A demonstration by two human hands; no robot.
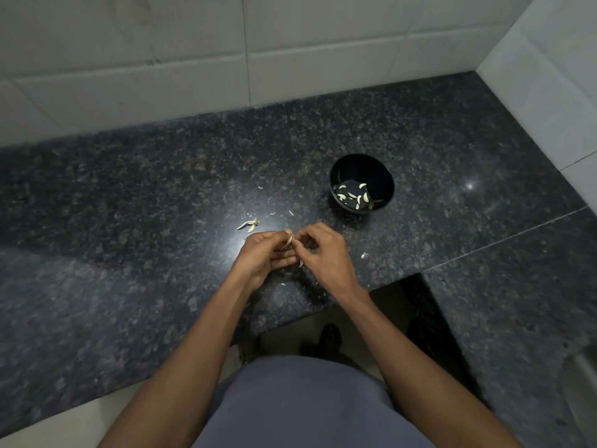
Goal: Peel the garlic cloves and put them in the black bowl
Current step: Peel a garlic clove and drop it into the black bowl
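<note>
Both hands meet over the counter [129, 195]: left hand [266, 253] and right hand [323, 250] pinch one clove [288, 241] between their fingertips, fingers curled. Beyond the right hand, well apart, sits the bowl [384, 176] holding peeled cloves [353, 196]. Scraps [248, 224] lie beyond the left hand.

Open dark bench [135, 202] spreads left and behind, where only the black bowl [384, 176] at right, a small garlic remnant [248, 224] at left and scattered peel scraps [364, 255] stand before the tiled walls [161, 59].
</note>
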